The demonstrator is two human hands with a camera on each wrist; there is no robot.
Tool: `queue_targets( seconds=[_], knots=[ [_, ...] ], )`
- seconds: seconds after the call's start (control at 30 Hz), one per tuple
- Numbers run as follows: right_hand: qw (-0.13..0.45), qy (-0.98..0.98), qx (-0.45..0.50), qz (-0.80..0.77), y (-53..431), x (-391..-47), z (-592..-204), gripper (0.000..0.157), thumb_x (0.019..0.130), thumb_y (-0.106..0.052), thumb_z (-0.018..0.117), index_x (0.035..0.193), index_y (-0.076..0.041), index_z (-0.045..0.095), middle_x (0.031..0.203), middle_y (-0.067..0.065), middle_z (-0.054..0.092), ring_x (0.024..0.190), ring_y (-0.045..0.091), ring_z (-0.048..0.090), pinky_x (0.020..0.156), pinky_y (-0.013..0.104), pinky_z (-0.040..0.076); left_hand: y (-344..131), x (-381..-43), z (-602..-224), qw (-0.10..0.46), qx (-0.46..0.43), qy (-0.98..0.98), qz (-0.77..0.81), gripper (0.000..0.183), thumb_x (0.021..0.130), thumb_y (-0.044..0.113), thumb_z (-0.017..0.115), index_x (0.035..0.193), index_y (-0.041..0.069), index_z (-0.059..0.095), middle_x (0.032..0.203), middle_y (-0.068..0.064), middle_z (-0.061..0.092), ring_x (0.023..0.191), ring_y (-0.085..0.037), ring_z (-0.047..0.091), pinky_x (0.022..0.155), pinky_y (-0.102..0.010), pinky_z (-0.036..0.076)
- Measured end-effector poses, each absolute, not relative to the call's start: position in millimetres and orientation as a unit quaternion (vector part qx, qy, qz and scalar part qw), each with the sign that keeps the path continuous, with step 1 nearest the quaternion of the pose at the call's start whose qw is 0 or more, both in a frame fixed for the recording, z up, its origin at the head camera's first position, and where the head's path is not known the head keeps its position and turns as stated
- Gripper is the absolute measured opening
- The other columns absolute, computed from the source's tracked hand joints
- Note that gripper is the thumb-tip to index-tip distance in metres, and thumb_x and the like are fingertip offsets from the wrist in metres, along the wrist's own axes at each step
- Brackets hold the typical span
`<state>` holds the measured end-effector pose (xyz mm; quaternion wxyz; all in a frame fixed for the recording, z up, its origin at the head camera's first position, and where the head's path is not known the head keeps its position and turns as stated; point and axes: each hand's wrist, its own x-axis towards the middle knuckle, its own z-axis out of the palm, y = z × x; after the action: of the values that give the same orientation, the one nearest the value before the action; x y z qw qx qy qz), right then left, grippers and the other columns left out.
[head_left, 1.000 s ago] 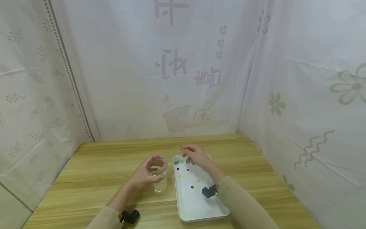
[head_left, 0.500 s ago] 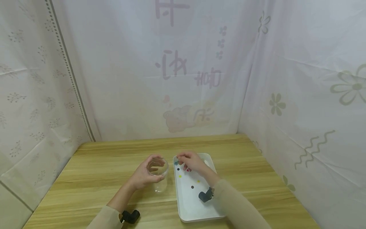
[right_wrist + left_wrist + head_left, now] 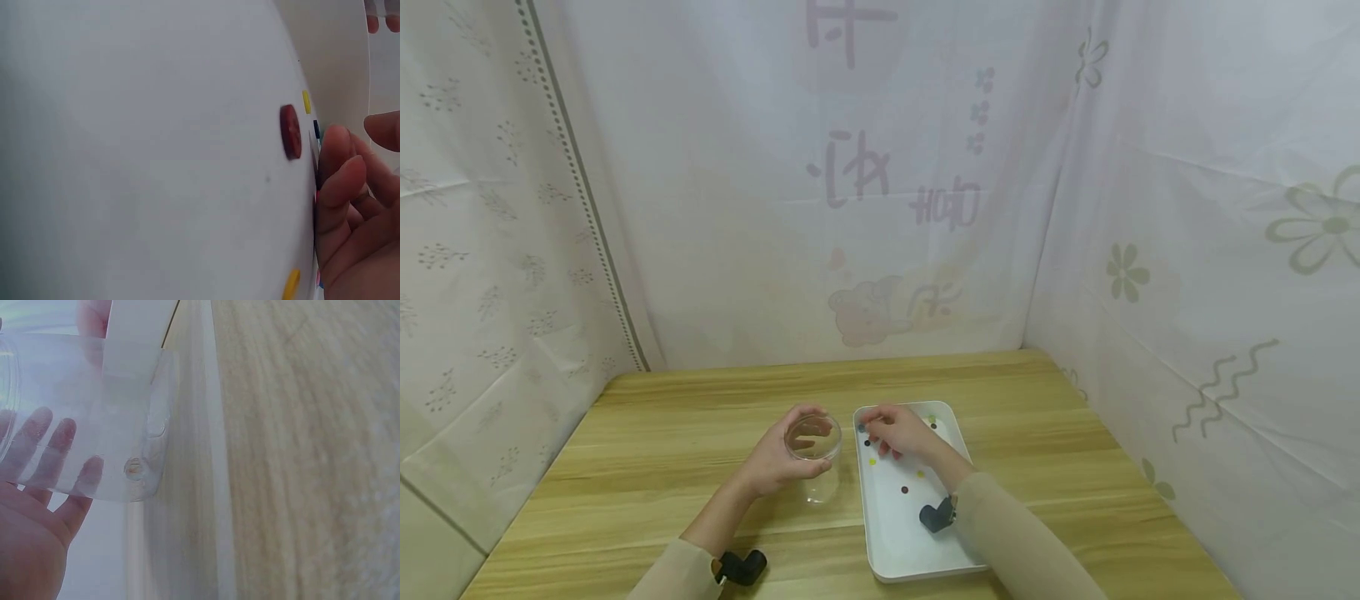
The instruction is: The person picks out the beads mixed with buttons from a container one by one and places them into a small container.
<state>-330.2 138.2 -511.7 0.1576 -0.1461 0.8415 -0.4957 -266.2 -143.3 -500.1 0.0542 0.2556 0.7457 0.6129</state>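
Observation:
My left hand (image 3: 775, 458) grips a clear plastic jar (image 3: 822, 490), fingers round its far side and thumb in front. The jar stands mouth up on the table beside the white tray (image 3: 891, 550); in the left wrist view the fingers show through its wall. Over the tray's far left corner, my right hand (image 3: 904, 432) reaches down with bent fingers, fingertips right at a teal button (image 3: 861, 428). The right wrist view shows its thumb apart from the fingers. A dark red button (image 3: 290, 131) and a yellow button (image 3: 306, 102) lie nearby on the tray floor.
More buttons are scattered in the tray, among them an orange-yellow button (image 3: 921, 474) and a green button (image 3: 932, 418) near the far edge. The wooden table (image 3: 700, 400) is bounded by patterned curtains (image 3: 715, 208) at the back and both sides.
My right hand has moved left and lowered into the tray's far left corner, uncovering buttons at the far right. The left hand and the jar have stayed in place.

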Motion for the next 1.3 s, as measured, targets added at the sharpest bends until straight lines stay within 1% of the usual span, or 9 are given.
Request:
queue_targets(
  seconds=[0.13, 0.3, 0.53, 0.7, 0.9, 1.1, 1.3],
  knots=[
    [0.159, 0.848, -0.160, -0.480, 138.3, -329.6, -511.5, 0.034, 0.109, -0.025, 0.065, 0.139, -0.010, 0.071, 0.091, 0.002, 0.071, 0.065, 0.012, 0.063, 0.052, 0.023, 0.045, -143.6, -266.0, -499.8, 0.054, 0.259, 0.745, 0.613, 0.072, 0.088, 0.011, 0.087, 0.151, 0.010, 0.050, 0.145, -0.023, 0.064, 0.138, -0.048, 0.059, 0.115, -0.071, 0.046],
    [0.160, 0.849, -0.165, -0.475, 138.7, -330.5, -513.6, 0.035, 0.107, -0.024, 0.068, 0.139, -0.012, 0.072, 0.090, 0.002, 0.072, 0.065, 0.012, 0.062, 0.053, 0.024, 0.044, -144.5, -266.4, -500.5, 0.054, 0.265, 0.741, 0.614, 0.072, 0.089, 0.011, 0.087, 0.151, 0.010, 0.050, 0.145, -0.023, 0.063, 0.138, -0.050, 0.059, 0.115, -0.072, 0.046],
    [0.166, 0.851, -0.173, -0.467, 139.5, -330.2, -512.8, 0.032, 0.104, -0.020, 0.072, 0.135, -0.013, 0.073, 0.081, 0.002, 0.069, 0.063, 0.012, 0.060, 0.053, 0.024, 0.045, -144.5, -266.5, -500.0, 0.057, 0.264, 0.744, 0.611, 0.072, 0.089, 0.012, 0.087, 0.151, 0.010, 0.049, 0.146, -0.023, 0.063, 0.139, -0.047, 0.059, 0.116, -0.071, 0.046],
    [0.164, 0.852, -0.174, -0.465, 139.4, -331.3, -514.6, 0.031, 0.101, -0.018, 0.074, 0.132, -0.013, 0.074, 0.080, 0.000, 0.067, 0.063, 0.012, 0.060, 0.054, 0.024, 0.046, -144.1, -266.4, -499.7, 0.056, 0.262, 0.746, 0.609, 0.072, 0.089, 0.012, 0.087, 0.151, 0.010, 0.050, 0.146, -0.023, 0.063, 0.139, -0.048, 0.059, 0.116, -0.070, 0.046],
    [0.163, 0.857, -0.170, -0.459, 138.2, -333.4, -517.9, 0.029, 0.100, -0.016, 0.075, 0.129, -0.015, 0.074, 0.077, -0.003, 0.066, 0.063, 0.011, 0.059, 0.054, 0.024, 0.048, -144.4, -265.5, -500.2, 0.057, 0.262, 0.746, 0.609, 0.073, 0.089, 0.013, 0.087, 0.151, 0.008, 0.049, 0.147, -0.027, 0.061, 0.139, -0.049, 0.058, 0.117, -0.071, 0.045],
    [0.165, 0.855, -0.172, -0.461, 138.2, -334.2, -520.4, 0.023, 0.098, -0.014, 0.077, 0.121, -0.015, 0.074, 0.077, -0.003, 0.066, 0.065, 0.012, 0.060, 0.054, 0.024, 0.048, -144.5, -265.1, -500.7, 0.053, 0.264, 0.746, 0.609, 0.073, 0.089, 0.012, 0.087, 0.151, 0.007, 0.049, 0.146, -0.028, 0.061, 0.138, -0.050, 0.059, 0.116, -0.069, 0.046],
    [0.162, 0.860, -0.172, -0.452, 137.8, -334.2, -520.2, 0.024, 0.098, -0.015, 0.078, 0.122, -0.015, 0.074, 0.079, -0.003, 0.067, 0.065, 0.012, 0.060, 0.054, 0.024, 0.049, -144.2, -265.2, -500.3, 0.047, 0.270, 0.746, 0.607, 0.073, 0.089, 0.012, 0.087, 0.151, 0.006, 0.049, 0.144, -0.026, 0.063, 0.137, -0.050, 0.059, 0.114, -0.069, 0.047]
  ],
)
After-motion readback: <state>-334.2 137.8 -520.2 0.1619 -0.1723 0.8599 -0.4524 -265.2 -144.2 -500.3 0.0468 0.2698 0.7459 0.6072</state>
